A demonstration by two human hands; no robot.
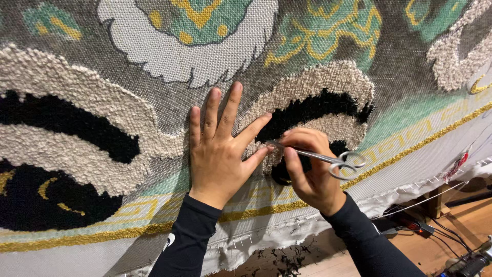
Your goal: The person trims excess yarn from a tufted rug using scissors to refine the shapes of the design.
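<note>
Stretched backing cloth point(169, 56), printed with a grey, green, white and gold pattern, fills nearly the whole view; it is partly tufted with pile.

Cream looped pile point(318, 82): arched band on the cloth, above and beside a patch of black pile point(307, 110).

Left hand point(220, 149): fully open, fingers spread and straight, palm laid flat against the cloth just left of the cream band. Fingertips point up; the thumb point(259, 156) reaches toward the cream pile and lies touching or just beside the tool's tip. It holds nothing.

Right hand point(310, 169): closed in a pinch, thumb and fingers gripping the shank of the metal tool, just right of the left hand, in front of the black patch below the cream band.

Scissor-handled metal tool point(320, 156): slim, silver, two ring handles at its right end, rings free of any finger. Its tip points left, at the lower edge of the cream band, between the two hands. Whether its blades are open cannot be told.

Gold border stripe point(102, 237): runs along the cloth below both hands.

Wooden floor point(359, 261): below the cloth's stapled lower edge, with dark yarn clippings point(287, 259) scattered on it and cables point(441, 233) to the right.
</note>
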